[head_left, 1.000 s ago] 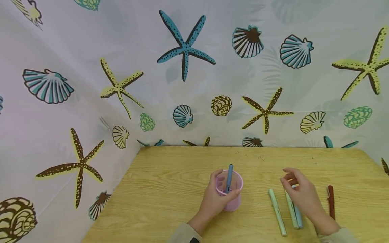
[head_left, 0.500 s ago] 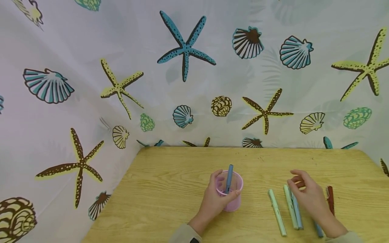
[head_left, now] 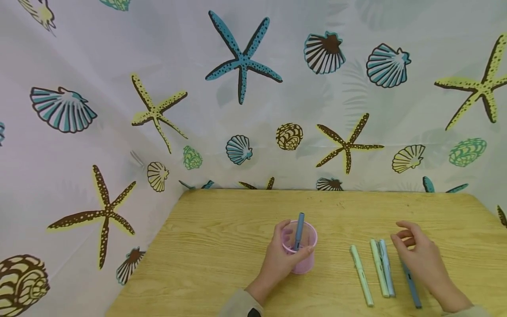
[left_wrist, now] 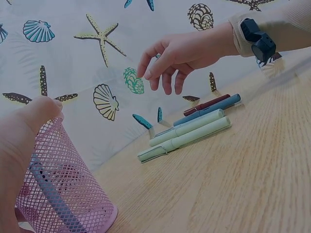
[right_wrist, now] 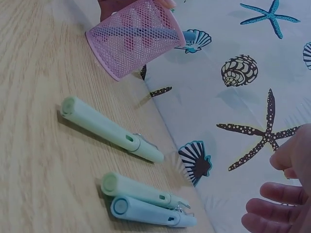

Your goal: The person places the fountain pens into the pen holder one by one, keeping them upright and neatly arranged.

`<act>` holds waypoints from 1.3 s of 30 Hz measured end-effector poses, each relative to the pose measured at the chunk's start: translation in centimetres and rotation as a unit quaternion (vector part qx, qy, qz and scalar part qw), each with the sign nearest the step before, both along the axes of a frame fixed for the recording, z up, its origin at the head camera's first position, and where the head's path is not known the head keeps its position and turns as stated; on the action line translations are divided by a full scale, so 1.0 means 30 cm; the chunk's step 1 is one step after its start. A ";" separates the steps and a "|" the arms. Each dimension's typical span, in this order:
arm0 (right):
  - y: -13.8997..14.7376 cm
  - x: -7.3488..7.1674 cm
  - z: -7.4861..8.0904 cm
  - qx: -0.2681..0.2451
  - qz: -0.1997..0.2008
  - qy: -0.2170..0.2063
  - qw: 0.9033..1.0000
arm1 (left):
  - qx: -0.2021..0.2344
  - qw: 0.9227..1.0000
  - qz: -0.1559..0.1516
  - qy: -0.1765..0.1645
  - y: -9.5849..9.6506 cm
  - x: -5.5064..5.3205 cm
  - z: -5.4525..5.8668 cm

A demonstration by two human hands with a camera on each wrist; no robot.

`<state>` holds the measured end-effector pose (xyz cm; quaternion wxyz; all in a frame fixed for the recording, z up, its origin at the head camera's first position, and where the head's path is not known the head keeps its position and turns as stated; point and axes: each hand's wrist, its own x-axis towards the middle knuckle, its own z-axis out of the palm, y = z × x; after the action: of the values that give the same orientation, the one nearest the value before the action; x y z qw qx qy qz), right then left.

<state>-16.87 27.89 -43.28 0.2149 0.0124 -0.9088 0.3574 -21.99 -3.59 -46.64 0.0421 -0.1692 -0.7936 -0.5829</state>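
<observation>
My left hand (head_left: 279,259) grips a pink mesh pen cup (head_left: 304,265), thumb over the front of its rim and fingers round the far side. A blue pen (head_left: 299,226) leans upright inside the cup. My right hand (head_left: 421,251) hovers over the table at the right, fingers loosely bent with nothing between them. Below it lies a darker blue pen (head_left: 413,288), partly covered by the hand in the head view. A dark red pen (left_wrist: 214,101) beside that one shows in the left wrist view; the hand hides it from the head camera.
Between the cup and my right hand lie a pale green pen (head_left: 361,276), another pale green pen (head_left: 379,269) and a light blue pen (head_left: 387,270), the last two side by side. A white curtain (head_left: 261,119) with sea prints stands behind the wooden table (head_left: 206,246).
My right hand has moved right, from over the green and light blue pens to over the darker blue and red ones. The left hand and cup have stayed in place.
</observation>
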 end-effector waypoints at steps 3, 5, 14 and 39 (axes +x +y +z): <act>0.013 0.008 0.005 0.006 -0.001 0.006 1.000 | 0.002 1.000 -0.002 0.007 0.000 -0.001 -0.002; 0.023 0.012 0.008 0.008 -0.006 0.006 1.000 | 0.001 1.000 -0.002 0.010 0.000 -0.001 -0.002; 0.083 0.021 -0.001 0.025 -0.038 0.003 0.999 | 0.000 1.000 -0.002 -0.003 0.000 0.002 -0.001; 0.203 0.019 -0.034 -0.030 -0.143 -0.224 0.964 | -0.001 1.000 0.003 0.001 0.001 -0.003 -0.006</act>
<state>-16.30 33.99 -44.29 0.0547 -0.2045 -0.9151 0.3433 -22.07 -3.55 -46.82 0.0441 -0.1674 -0.7947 -0.5818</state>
